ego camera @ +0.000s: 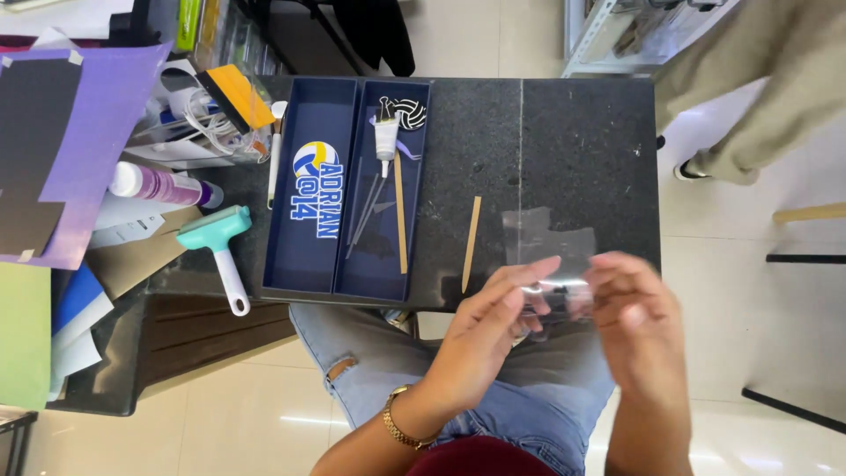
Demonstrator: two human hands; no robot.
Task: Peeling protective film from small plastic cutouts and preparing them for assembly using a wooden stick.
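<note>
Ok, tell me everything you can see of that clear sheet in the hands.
The clear sheet looks like thin, see-through plastic film, roughly rectangular with an uneven outline and faint glare along its near edge. It lies over the near right part of the dark stone tabletop, near edge lifted. The left hand and right hand pinch that edge between fingertips. The motion blur hides finer detail. A wooden stick lies just left, apart from it.
</note>
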